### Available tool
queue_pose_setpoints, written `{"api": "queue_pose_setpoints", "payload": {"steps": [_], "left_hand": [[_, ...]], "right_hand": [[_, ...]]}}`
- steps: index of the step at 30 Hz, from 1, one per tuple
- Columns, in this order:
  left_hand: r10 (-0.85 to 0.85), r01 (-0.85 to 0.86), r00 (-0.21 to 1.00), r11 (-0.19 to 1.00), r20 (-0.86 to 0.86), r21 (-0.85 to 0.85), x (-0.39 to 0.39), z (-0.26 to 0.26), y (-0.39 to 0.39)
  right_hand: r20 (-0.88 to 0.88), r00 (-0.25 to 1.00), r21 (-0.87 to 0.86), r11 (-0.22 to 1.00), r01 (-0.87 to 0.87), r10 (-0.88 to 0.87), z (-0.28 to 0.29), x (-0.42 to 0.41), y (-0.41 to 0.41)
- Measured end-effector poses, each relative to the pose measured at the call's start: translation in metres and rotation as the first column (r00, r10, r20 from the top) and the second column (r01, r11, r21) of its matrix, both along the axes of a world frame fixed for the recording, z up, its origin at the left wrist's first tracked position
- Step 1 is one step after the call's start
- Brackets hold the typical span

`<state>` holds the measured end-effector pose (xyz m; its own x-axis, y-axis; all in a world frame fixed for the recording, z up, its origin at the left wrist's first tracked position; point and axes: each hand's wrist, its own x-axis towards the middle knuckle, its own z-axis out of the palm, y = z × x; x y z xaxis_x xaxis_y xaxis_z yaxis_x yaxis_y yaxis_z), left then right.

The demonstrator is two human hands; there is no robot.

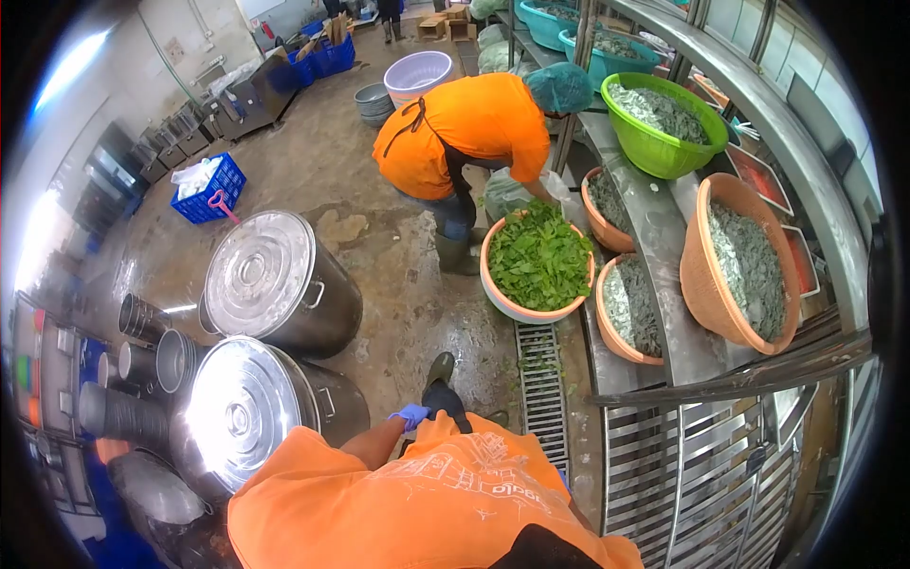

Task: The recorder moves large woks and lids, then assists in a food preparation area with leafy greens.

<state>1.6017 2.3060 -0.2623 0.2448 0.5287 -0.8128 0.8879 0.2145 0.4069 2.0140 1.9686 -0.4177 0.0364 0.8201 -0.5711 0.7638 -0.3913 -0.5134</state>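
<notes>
My left hand (411,417), in a blue-violet glove, is at the front hem of my orange T-shirt (398,505). Whether its fingers grip the cloth is unclear. A sliver of blue glove at my right hip is all that shows of my right hand (564,481); the shirt hides the rest. On the floor ahead, a basin (500,307) with an orange rim is heaped with leafy green herbs (540,256). A co-worker (462,131) in an orange shirt and green hair net bends beside it, one arm reaching down by a plastic bag (506,193).
Two large lidded metal pots (334,302) stand to my left, near stacked metal containers (178,359). On my right, a steel shelf (650,235) holds orange baskets (739,263) and a green basin (665,153). A floor drain grate (544,387) and a blue crate (213,192) are also present.
</notes>
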Motion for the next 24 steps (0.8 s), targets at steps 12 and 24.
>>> {"api": "queue_pose_setpoints", "payload": {"steps": [12, 24], "left_hand": [[-0.073, 0.073, 0.997, 0.997, 0.013, 0.009, 0.020, 0.021, 0.005], [-0.054, 0.054, 0.998, 0.996, 0.008, 0.067, 0.016, -0.038, 0.007]], "right_hand": [[0.150, 0.974, -0.050, 0.985, -0.162, 0.168, 0.037, 0.013, 0.009], [0.151, 0.986, -0.084, 0.995, -0.052, 0.064, 0.027, 0.007, -0.004]]}}
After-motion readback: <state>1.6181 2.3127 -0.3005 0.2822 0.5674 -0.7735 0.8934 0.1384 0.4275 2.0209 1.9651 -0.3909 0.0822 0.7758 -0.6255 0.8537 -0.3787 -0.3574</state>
